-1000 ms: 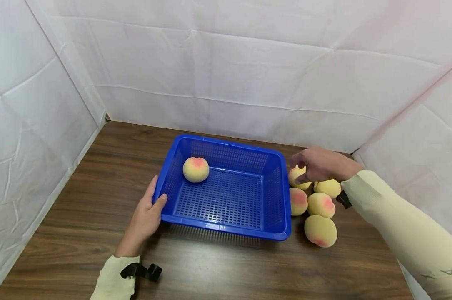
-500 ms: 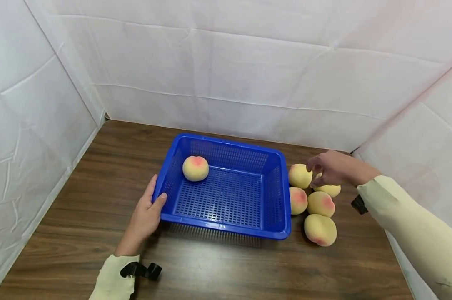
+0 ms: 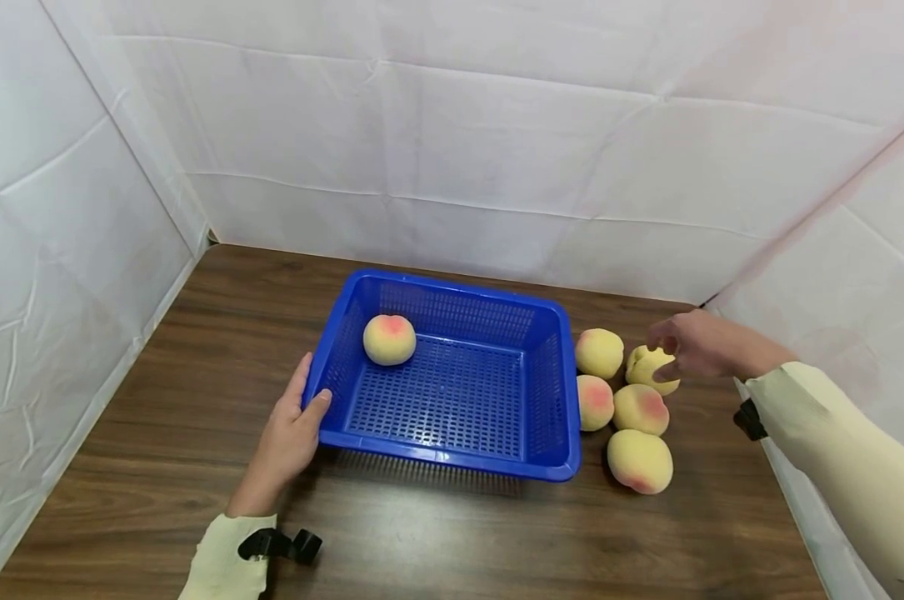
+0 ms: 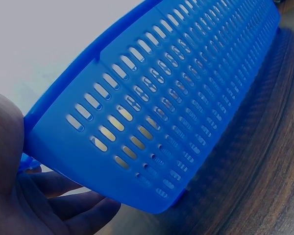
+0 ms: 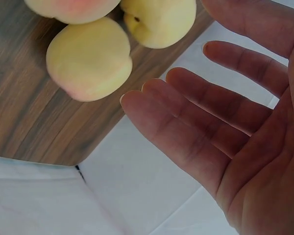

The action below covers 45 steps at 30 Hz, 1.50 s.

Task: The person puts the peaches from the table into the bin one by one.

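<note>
A person's left arm enters from the near left and angles forward, its cream sleeve [image 3: 227,562] ending at the wrist beside a black strap [image 3: 267,542]. The left hand [image 3: 285,433] is clamped on the left side of a rectangular blue plastic basket [image 3: 452,400] with slotted walls. Its thumb lies over the rim near the near left corner; the other fingers reach along the outside of the left wall, and the left wrist view shows them bent below the rim.

The basket rests on a dark brown wood-grain tabletop [image 3: 459,542]. Inside it, toward the far left, lies one round yellow peach with a pink blush [image 3: 389,340].

The right arm reaches in from the near right, slanting forward and left. The right hand [image 3: 695,343] hangs palm down over a plain yellow peach [image 3: 646,371], partly covering it. Its grip is apart, a gap showing between thumb and fingers; the right wrist view shows the fingers extended. Whether a fingertip touches the peach cannot be told.

Four more blushed peaches cluster just right of the basket: one far left [image 3: 600,353], one below it beside the basket wall [image 3: 594,402], one in the middle [image 3: 641,409] and one nearest [image 3: 640,461]. White cloth walls [image 3: 496,125] stand behind and at both sides.
</note>
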{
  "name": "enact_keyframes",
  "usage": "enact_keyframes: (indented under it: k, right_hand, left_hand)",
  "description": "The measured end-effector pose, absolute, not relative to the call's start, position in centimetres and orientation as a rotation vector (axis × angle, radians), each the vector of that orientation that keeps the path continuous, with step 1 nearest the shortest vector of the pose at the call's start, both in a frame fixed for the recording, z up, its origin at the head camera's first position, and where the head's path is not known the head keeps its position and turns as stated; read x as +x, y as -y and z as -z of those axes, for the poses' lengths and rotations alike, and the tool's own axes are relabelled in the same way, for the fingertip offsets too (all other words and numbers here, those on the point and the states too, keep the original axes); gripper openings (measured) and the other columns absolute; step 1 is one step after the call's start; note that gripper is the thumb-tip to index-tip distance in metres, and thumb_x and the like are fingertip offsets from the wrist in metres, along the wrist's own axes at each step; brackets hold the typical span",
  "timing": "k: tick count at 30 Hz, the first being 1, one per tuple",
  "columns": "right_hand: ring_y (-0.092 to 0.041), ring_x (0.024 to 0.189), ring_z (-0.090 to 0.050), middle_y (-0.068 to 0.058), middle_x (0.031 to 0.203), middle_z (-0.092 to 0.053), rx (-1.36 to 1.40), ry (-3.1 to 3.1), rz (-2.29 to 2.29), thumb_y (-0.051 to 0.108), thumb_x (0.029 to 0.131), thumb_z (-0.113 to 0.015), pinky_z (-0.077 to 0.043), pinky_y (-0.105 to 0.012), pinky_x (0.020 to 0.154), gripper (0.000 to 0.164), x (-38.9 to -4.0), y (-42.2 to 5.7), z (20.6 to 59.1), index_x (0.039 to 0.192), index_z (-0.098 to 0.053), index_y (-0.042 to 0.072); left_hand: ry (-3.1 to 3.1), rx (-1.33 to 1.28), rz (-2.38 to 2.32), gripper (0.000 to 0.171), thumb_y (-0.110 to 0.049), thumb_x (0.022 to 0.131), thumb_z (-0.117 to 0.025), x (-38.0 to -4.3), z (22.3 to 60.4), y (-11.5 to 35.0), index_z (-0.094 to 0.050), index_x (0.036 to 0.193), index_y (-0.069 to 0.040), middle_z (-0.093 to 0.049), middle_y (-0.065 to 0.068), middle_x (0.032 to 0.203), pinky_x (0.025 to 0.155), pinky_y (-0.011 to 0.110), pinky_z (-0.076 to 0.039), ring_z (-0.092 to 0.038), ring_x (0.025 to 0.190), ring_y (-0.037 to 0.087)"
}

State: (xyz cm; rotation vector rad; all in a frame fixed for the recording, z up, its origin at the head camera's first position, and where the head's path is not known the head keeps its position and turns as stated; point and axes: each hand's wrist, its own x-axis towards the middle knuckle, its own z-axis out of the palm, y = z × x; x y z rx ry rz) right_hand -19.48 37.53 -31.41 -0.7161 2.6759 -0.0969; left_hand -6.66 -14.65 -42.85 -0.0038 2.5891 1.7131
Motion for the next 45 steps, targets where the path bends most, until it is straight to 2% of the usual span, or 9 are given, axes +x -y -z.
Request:
enact_keyframes:
  k: [7,12,20,25,38,45]
  right_hand:
    - [-0.015,0.074,-0.058,-0.001,0.081,-0.065,-0.699,-2.691,0.106,0.03,0.07,-0.084,-0.051,-0.04,0.066,0.039,-19.5,-38.6,31.5,0.097,-0.068,0.007]
    - [-0.013,0.071,-0.056,0.003,0.077,-0.063,-0.686,-2.68,0.104,0.027,0.07,-0.083,-0.05,-0.038,0.064,0.035,-19.5,-39.2,31.6,0.094,-0.067,0.009]
    - [-0.019,0.076,-0.059,0.0,0.079,-0.065,-0.667,-2.722,0.102,0.028,0.066,-0.084,-0.051,-0.043,0.067,0.028,-19.5,-39.9,31.4,0.087,-0.067,0.019]
    - [-0.026,0.083,-0.062,-0.004,0.084,-0.066,-0.634,-2.72,0.104,0.027,0.068,-0.084,-0.052,-0.048,0.07,0.028,-19.5,-40.1,31.3,0.088,-0.067,0.019]
    - [-0.036,0.09,-0.061,-0.017,0.099,-0.065,-0.557,-2.706,0.06,0.03,0.072,-0.082,-0.051,-0.053,0.075,0.052,-20.2,-40.4,32.8,0.109,-0.061,0.0]
    - [-0.041,0.098,-0.057,-0.025,0.11,-0.06,-0.465,-2.681,0.109,0.033,0.071,-0.082,-0.049,-0.056,0.077,0.067,-20.4,-41.0,34.5,0.121,-0.054,-0.002]
  left_hand:
    - [-2.594,-0.005,-1.724,0.062,-0.019,0.104,-0.04,-6.6,42.9,14.8,-0.006,0.154,-0.01,-0.017,0.021,0.155,0.11,0.061,-0.019,-0.02,0.138,0.039]
    - [-2.588,0.001,-1.724,0.062,-0.018,0.104,-0.039,-6.6,42.9,14.8,-0.005,0.154,-0.01,-0.016,0.021,0.155,0.11,0.061,-0.018,-0.019,0.138,0.038]
    - [-2.588,-0.005,-1.717,0.061,-0.019,0.104,-0.039,-6.7,42.9,14.8,-0.005,0.154,-0.011,-0.017,0.022,0.155,0.109,0.061,-0.019,-0.02,0.138,0.039]
    - [-2.59,-0.007,-1.707,0.062,-0.02,0.104,-0.039,-6.7,42.9,14.8,-0.005,0.154,-0.01,-0.017,0.022,0.155,0.109,0.061,-0.018,-0.019,0.138,0.039]
    - [-2.575,-0.022,-1.7,0.062,-0.018,0.104,-0.038,-6.6,42.7,14.7,-0.003,0.154,-0.012,-0.014,0.02,0.156,0.109,0.061,-0.018,-0.018,0.139,0.039]
    - [-2.583,-0.02,-1.693,0.062,-0.019,0.104,-0.039,-6.7,42.7,14.6,-0.003,0.154,-0.011,-0.015,0.021,0.156,0.109,0.061,-0.018,-0.017,0.139,0.039]
